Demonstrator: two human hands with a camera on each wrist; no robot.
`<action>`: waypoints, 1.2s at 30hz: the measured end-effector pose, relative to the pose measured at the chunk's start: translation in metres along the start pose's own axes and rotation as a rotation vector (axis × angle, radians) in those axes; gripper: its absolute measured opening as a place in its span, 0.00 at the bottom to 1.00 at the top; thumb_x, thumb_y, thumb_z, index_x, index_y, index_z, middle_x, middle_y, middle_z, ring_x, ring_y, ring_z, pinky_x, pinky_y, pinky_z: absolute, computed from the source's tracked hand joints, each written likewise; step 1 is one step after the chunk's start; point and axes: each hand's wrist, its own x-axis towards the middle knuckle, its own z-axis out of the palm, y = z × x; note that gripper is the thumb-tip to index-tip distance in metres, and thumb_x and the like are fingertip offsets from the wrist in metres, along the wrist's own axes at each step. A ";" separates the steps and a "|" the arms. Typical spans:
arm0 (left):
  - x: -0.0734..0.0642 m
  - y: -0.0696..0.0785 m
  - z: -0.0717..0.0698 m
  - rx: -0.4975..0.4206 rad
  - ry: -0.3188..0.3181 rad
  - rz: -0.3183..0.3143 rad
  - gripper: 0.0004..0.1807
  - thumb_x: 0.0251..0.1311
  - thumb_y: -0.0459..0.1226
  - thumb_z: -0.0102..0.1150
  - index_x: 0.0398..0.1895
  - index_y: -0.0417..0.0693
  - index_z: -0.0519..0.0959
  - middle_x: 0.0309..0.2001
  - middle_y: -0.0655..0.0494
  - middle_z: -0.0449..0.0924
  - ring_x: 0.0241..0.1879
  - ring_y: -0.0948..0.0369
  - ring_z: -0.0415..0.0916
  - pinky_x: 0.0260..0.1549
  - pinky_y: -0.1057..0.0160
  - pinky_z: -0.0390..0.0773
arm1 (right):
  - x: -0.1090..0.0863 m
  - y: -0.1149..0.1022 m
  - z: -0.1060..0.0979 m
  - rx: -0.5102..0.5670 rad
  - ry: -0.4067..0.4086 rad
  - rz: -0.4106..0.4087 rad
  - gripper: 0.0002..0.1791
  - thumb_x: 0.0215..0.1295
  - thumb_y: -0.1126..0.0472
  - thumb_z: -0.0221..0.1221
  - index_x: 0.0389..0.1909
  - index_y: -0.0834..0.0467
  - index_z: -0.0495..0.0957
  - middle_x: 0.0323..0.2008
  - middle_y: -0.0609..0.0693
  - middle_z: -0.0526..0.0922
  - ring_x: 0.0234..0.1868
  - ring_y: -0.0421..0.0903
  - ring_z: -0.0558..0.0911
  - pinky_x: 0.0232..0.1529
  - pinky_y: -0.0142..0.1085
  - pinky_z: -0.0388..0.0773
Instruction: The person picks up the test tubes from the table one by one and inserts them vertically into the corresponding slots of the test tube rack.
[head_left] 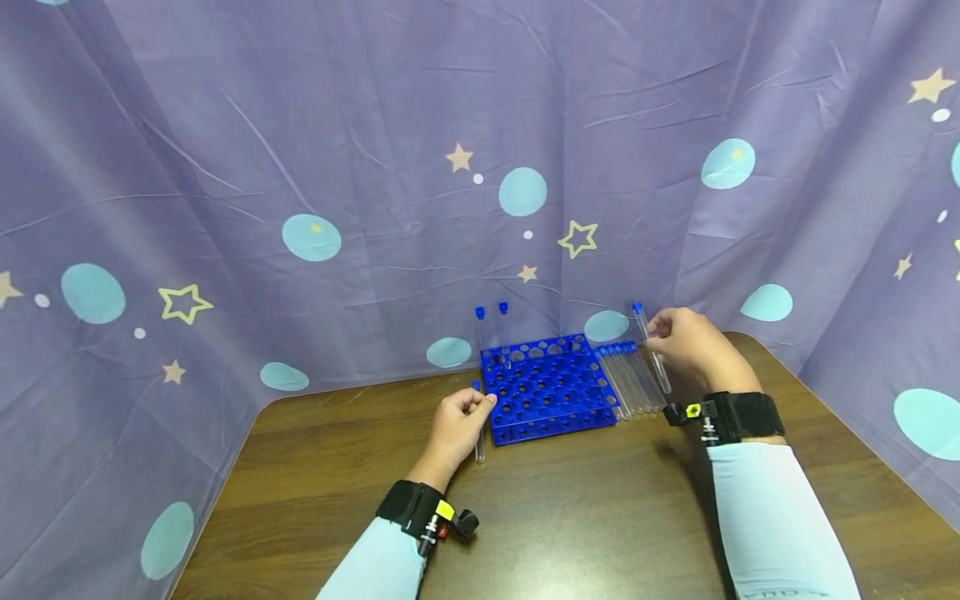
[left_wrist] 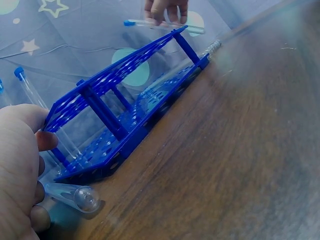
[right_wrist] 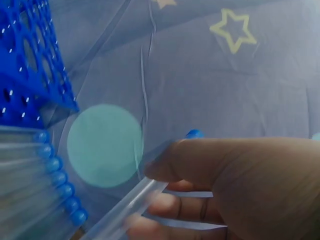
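A blue test tube rack [head_left: 551, 387] stands on the table, with two blue-capped test tubes [head_left: 504, 333] upright at its back left. My left hand [head_left: 457, 429] is at the rack's left edge; in the left wrist view the thumb and index finger pinch the corner of its top plate. Another test tube [left_wrist: 75, 196] shows beside that hand, partly hidden by the fingers; whether they touch it I cannot tell. My right hand [head_left: 686, 342] holds a blue-capped test tube [head_left: 662, 373] between thumb and fingers, tilted, right of the rack.
A row of several capped test tubes [head_left: 630, 383] lies side by side against the rack's right side. Behind the wooden table [head_left: 570, 508] hangs a purple curtain [head_left: 375, 125] with stars and dots.
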 end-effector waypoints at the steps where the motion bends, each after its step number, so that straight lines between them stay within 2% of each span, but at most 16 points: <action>1: 0.000 0.000 0.000 0.003 0.000 -0.001 0.16 0.77 0.44 0.73 0.29 0.46 0.87 0.21 0.66 0.68 0.23 0.66 0.68 0.29 0.66 0.72 | 0.000 -0.003 0.000 0.011 0.012 -0.010 0.13 0.73 0.60 0.66 0.51 0.65 0.85 0.42 0.60 0.93 0.35 0.46 0.90 0.46 0.43 0.86; 5: 0.001 0.000 0.000 0.000 0.000 -0.005 0.17 0.77 0.44 0.73 0.29 0.46 0.87 0.21 0.66 0.69 0.23 0.66 0.68 0.29 0.66 0.72 | 0.001 -0.016 -0.002 0.064 0.033 -0.040 0.13 0.72 0.62 0.68 0.50 0.66 0.85 0.40 0.59 0.92 0.33 0.46 0.90 0.39 0.36 0.84; 8: 0.001 0.001 0.000 -0.009 0.004 0.001 0.17 0.76 0.43 0.74 0.29 0.45 0.87 0.21 0.65 0.69 0.23 0.66 0.68 0.29 0.66 0.72 | 0.001 -0.026 -0.002 0.086 0.036 -0.056 0.13 0.73 0.61 0.68 0.51 0.65 0.85 0.41 0.59 0.91 0.34 0.48 0.92 0.37 0.35 0.84; 16: 0.000 0.001 0.000 -0.017 0.020 0.012 0.17 0.76 0.42 0.74 0.27 0.45 0.86 0.21 0.64 0.68 0.23 0.66 0.68 0.29 0.66 0.71 | 0.007 -0.039 0.013 0.065 0.094 -0.112 0.13 0.74 0.58 0.70 0.51 0.62 0.85 0.43 0.58 0.92 0.41 0.52 0.90 0.45 0.42 0.83; 22: 0.001 -0.001 -0.001 -0.003 0.006 0.020 0.17 0.77 0.44 0.73 0.28 0.46 0.87 0.20 0.65 0.68 0.23 0.66 0.68 0.29 0.65 0.72 | 0.007 -0.049 0.024 0.066 0.131 -0.134 0.13 0.77 0.57 0.69 0.54 0.61 0.86 0.46 0.59 0.92 0.46 0.56 0.90 0.49 0.48 0.83; 30: 0.001 -0.002 -0.001 0.001 0.012 0.030 0.17 0.77 0.43 0.73 0.28 0.45 0.86 0.20 0.66 0.67 0.24 0.66 0.68 0.30 0.65 0.72 | 0.010 -0.055 0.040 0.106 0.216 -0.162 0.15 0.79 0.56 0.70 0.57 0.60 0.85 0.46 0.56 0.91 0.46 0.57 0.94 0.43 0.48 0.86; 36: 0.002 -0.003 0.000 0.000 0.005 0.014 0.16 0.76 0.43 0.73 0.29 0.46 0.88 0.20 0.67 0.69 0.23 0.68 0.68 0.30 0.66 0.73 | 0.011 -0.058 0.048 0.126 0.308 -0.190 0.12 0.79 0.57 0.71 0.55 0.59 0.85 0.46 0.56 0.92 0.43 0.58 0.94 0.41 0.50 0.87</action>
